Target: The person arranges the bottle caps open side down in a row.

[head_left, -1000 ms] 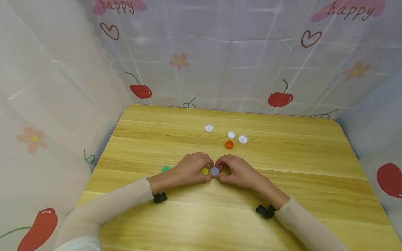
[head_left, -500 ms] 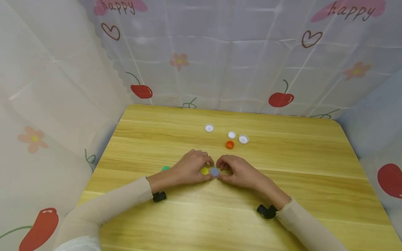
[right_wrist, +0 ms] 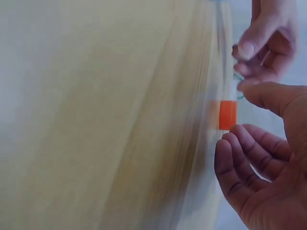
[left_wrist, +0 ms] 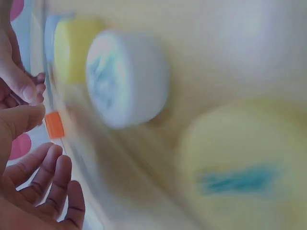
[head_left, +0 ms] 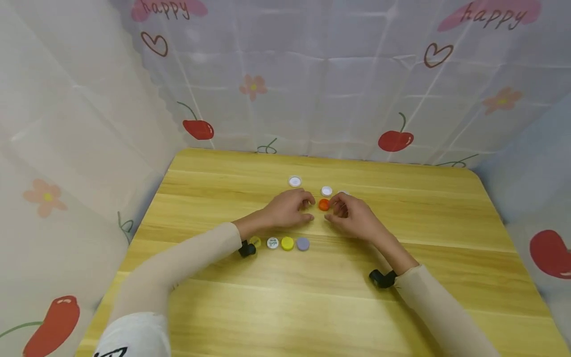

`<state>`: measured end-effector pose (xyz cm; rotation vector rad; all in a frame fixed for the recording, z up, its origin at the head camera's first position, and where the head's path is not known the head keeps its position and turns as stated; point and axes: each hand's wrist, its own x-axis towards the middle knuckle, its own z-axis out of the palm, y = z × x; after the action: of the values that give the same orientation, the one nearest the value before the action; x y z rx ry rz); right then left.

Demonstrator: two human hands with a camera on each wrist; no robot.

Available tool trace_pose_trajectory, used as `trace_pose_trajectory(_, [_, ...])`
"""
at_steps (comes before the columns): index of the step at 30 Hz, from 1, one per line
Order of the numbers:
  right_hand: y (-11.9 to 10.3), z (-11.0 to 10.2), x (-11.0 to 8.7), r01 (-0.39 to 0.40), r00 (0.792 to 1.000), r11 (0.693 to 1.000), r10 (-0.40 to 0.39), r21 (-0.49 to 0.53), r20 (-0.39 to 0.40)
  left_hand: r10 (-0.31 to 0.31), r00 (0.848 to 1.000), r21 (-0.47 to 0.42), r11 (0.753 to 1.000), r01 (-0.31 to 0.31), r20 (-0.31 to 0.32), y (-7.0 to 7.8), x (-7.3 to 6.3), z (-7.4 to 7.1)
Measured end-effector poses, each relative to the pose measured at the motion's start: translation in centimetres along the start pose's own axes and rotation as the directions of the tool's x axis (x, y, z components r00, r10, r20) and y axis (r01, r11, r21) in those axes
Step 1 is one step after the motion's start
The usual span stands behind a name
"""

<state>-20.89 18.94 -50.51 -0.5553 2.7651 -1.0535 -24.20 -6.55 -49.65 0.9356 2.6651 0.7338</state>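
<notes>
An orange bottle cap (head_left: 323,205) lies hollow side up on the table between the two hands. My right hand (head_left: 353,216) is close on its right, fingers loosely bent; in the right wrist view its fingertips seem beside the cap (right_wrist: 228,115), and contact cannot be told. My left hand (head_left: 289,208) hovers to the left, thumb and fingers apart, holding nothing. Nearer the body a row of caps stands: pale yellow (head_left: 255,242), white with print (head_left: 272,243), bright yellow (head_left: 287,243) and lavender (head_left: 303,244). The left arm hides the table left of the row.
Farther back lie white caps: one at the left (head_left: 295,181), one in the middle (head_left: 326,191), and one (head_left: 343,192) partly covered by the right hand. The wooden table (head_left: 276,302) meets a printed curtain (head_left: 330,109) at its back edge.
Both hands have left the lavender cap and moved away from the body toward the orange cap. The lavender cap stays beside the yellow one, and the white printed cap has come into view.
</notes>
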Motion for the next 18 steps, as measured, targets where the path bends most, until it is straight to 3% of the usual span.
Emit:
trace_pose_trajectory(3, [0.2, -0.5, 0.6, -0.028, 1.0, 1.0, 0.028, -0.008, -0.008, 0.004, 1.0, 0.022, 1.0, -0.004, -0.015, 0.2, 2.0, -0.4])
trace_pose_trajectory(8, [0.4, -0.5, 1.2, -0.046, 0.998, 0.999, 0.045, -0.027, -0.043, 0.028, 0.999, 0.052, 0.998, -0.027, -0.018, 0.3, 4.0, -0.5])
trace_pose_trajectory(18, [0.5, 0.1, 1.9, -0.025, 0.999, 0.999, 0.024, -0.02, -0.033, 0.059, 0.998, 0.135, 0.989, -0.06, 0.017, 0.4, 5.3, 0.3])
